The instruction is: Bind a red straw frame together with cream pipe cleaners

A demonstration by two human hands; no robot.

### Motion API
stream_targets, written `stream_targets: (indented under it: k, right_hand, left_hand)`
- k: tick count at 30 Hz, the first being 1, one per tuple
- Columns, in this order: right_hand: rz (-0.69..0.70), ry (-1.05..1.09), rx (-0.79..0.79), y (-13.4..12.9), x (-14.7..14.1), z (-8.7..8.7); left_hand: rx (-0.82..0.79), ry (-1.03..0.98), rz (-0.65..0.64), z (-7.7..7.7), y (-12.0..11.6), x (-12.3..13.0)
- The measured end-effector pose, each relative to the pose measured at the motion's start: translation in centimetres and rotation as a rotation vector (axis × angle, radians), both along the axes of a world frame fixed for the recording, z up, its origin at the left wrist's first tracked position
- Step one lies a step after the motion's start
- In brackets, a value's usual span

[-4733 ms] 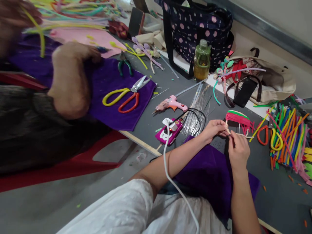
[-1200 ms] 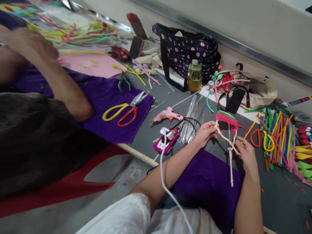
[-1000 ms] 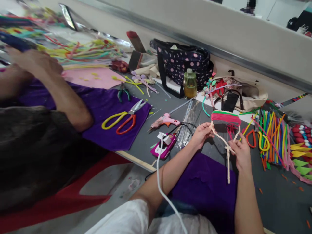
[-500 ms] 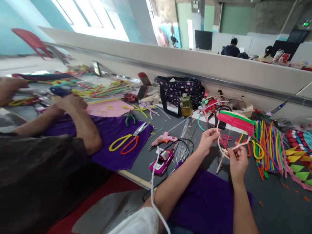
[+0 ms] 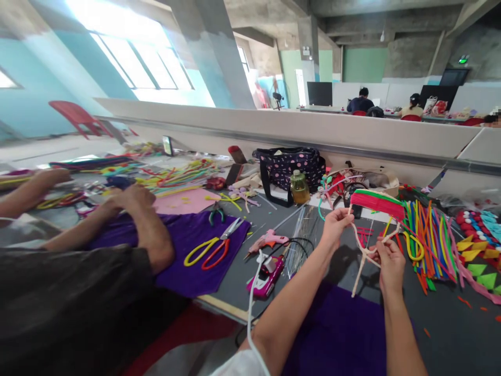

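Note:
Above the dark table, a cream, rope-like frame (image 5: pixel 359 241) carries a red panel (image 5: pixel 376 203) with a green upper edge. My left hand (image 5: pixel 337 225) pinches the frame's left side, just below the red panel. On the right, my right hand (image 5: pixel 390 259) has its thumb and fingers closed on the frame's lower right part. One cream stem of the frame hangs down between the hands. A bundle of colourful fuzzy sticks (image 5: pixel 429 243) lies right of my right hand, beside a yellow-handled tool (image 5: pixel 414 245).
Left of my forearm lie a pink glue gun (image 5: pixel 270 239), a magenta device (image 5: pixel 266 277) with a white cable, and scissors (image 5: pixel 214 249) on purple cloth. A co-worker's arm (image 5: pixel 151 224) is further left. A bottle (image 5: pixel 299 188) stands before a dotted bag (image 5: pixel 313 159).
The view has tilted up, so the table scene sits lower. My right hand has shifted slightly away from my left, and the frame's lower stem shows more fully.

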State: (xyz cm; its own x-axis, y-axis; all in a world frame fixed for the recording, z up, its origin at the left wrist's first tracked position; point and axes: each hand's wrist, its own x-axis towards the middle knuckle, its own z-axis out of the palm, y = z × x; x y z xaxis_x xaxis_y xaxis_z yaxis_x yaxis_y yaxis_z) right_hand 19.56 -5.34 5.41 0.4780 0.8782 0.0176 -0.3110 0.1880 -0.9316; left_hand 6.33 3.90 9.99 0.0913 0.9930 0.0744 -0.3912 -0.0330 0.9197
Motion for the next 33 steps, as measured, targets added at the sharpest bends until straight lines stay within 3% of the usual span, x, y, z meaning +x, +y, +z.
stream_targets:
  k: [3,8,16,27,29,33]
  right_hand:
    - [0.012,0.042,0.008,0.1,0.1,-0.2]
    - [0.034,0.024,0.015,0.3,0.6,-0.6]
    - [0.131,-0.11,0.027,0.3,1.0,-0.8]
    - [-0.029,0.023,0.042,0.6,1.8,-0.2]
    - [-0.008,0.012,0.036,0.5,2.0,-0.2]
    - [0.159,-0.056,-0.011,0.5,2.1,-0.1]
  left_hand:
    - [0.045,0.045,0.079,-0.4,0.1,0.1]
    - [-0.093,0.025,-0.086,-0.9,0.4,-0.2]
    - [-0.119,0.015,-0.009,-0.5,1.2,-0.7]
    - [-0.155,-0.11,-0.155,-0.5,0.0,-1.0]
    - [-0.187,-0.144,-0.192,-0.7,-0.1,-1.1]
    - [-0.183,-0.184,-0.17,-1.2,0.6,-1.4]
